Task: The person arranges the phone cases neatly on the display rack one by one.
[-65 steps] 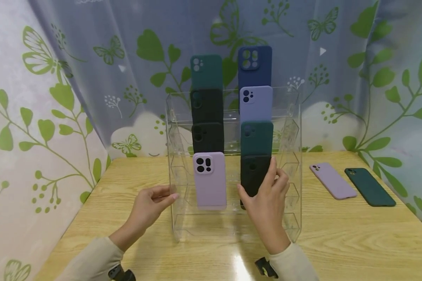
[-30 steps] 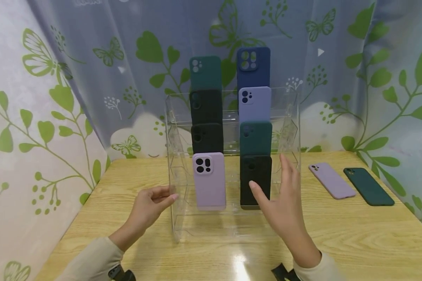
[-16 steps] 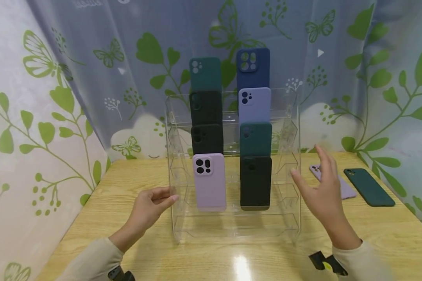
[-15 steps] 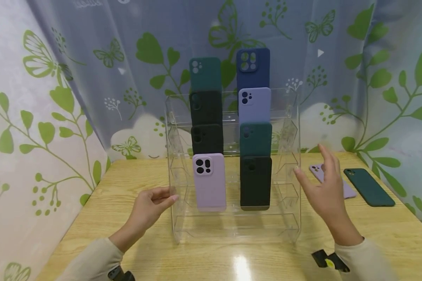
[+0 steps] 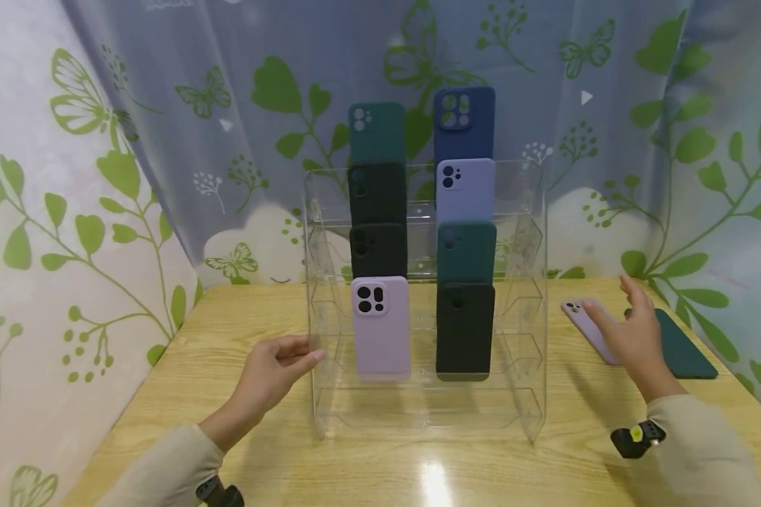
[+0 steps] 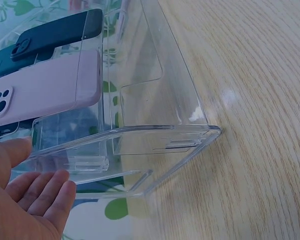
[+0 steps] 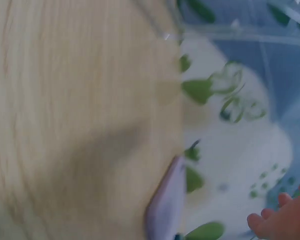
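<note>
My left hand (image 5: 275, 370) pinches the left side panel of a clear acrylic display rack (image 5: 428, 408), thumb in front and fingers behind. In the left wrist view, the thumb and fingers lie on either side of that panel's edge. The rack holds two columns of phone cases. At the front of the left column is a lilac phone case (image 5: 383, 341), and a black phone case (image 5: 466, 331) fronts the right column. My right hand (image 5: 637, 341), fingers spread and holding nothing, hovers above a loose lilac case (image 5: 585, 324) and a dark green case (image 5: 688, 348), partly hiding both.
Higher on the rack stand a navy case (image 5: 475, 137), a pale purple case (image 5: 466, 201), teal cases, including one at upper left (image 5: 380, 144), and two more black ones. The wooden table (image 5: 228, 324) meets a leaf-patterned curtain (image 5: 279, 141) behind and at both sides.
My right hand has let go of the front black case, now standing in the rack, and has moved right to above the two loose cases. My left hand has stayed at the panel.
</note>
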The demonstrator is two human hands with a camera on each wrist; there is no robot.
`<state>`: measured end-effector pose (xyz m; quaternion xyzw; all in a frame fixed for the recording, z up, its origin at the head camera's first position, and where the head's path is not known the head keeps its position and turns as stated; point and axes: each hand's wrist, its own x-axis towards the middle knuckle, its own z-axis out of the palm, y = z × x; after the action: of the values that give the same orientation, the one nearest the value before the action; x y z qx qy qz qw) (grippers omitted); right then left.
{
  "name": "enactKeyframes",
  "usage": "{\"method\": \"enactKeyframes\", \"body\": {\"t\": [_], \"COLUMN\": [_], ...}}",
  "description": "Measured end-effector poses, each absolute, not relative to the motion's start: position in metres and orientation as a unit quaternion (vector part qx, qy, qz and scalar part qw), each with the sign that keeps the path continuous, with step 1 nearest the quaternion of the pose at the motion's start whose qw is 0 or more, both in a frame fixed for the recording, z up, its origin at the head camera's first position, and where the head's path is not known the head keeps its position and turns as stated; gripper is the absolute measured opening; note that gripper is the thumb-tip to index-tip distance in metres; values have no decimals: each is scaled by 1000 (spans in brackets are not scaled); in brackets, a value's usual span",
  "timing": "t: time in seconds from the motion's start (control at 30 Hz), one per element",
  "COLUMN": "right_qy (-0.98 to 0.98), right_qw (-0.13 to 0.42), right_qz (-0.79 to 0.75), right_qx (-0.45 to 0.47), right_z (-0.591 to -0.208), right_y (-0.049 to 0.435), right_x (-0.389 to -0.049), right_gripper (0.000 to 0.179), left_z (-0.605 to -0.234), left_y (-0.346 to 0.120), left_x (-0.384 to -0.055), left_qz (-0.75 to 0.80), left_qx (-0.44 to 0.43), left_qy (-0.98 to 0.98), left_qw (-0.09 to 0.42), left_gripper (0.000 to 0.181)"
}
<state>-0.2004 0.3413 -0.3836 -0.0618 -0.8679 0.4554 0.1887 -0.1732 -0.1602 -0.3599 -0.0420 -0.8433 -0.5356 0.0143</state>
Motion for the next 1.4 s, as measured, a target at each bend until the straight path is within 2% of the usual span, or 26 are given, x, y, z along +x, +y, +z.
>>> {"method": "enactKeyframes", "body": {"t": [0.2,0.4,0.47,0.7,1.1,1.4], "right_qy": [-881,-895,-898,-915,-921,-952], "right_qw": [141,16,-10,-23,-59,-15], "right_qz": [448,445,439,401,379,297], "right_qx": [-62,-33,-28,-32,-63,-70], "right_z": [-402,-416,-420,-429,-440,-445], "right_y": [368,392,396,402,403,399], "right_x": [-215,-229,-232,-238,-250,-249], "right_gripper": [86,92,93,90,97,85], "left_z": [-360,-359,-359,-359,-356,-357], "left_y": [-160,-160,-160,-160,-158,-159], "left_x": [-173,-173,-174,-174,-174,-173], "left_qz": [-539,-539,-539,-538,-540,-542], "left_qx": [-44,-45,-44,-44,-43,-45], "left_qy": [-841,-841,-841,-842,-841,-839], "left_qw": [13,14,14,14,11,10], "left_gripper": [40,39,39,38,39,39]}}
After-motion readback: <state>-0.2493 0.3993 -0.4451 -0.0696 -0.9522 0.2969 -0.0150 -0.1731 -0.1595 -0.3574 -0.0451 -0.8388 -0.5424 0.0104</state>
